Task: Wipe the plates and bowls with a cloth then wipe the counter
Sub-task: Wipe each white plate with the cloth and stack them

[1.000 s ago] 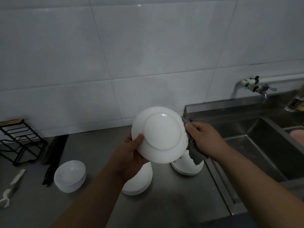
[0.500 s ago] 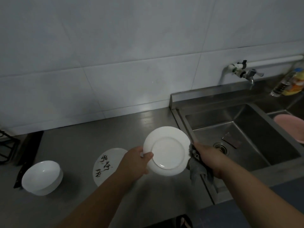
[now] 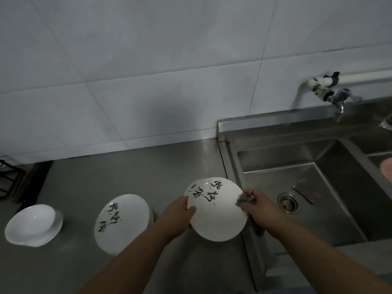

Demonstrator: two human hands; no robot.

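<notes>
Two grips share one plate (image 3: 216, 211) at lower centre of the frame, over the worktop (image 3: 127, 170) edge beside the sink (image 3: 275, 158). Our left grip (image 3: 177, 215) pinches its rim. Our right grip (image 3: 259, 209) is clamped on the grey cloth (image 3: 246, 199), which presses on the opposite rim. We judge that a hard wipe could lever the plate out of that thin pinch onto the steel.

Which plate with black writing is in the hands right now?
The plate nearer the sink: left hand grips its rim, right hand presses the cloth on it. The other plate lies on the counter.
</notes>
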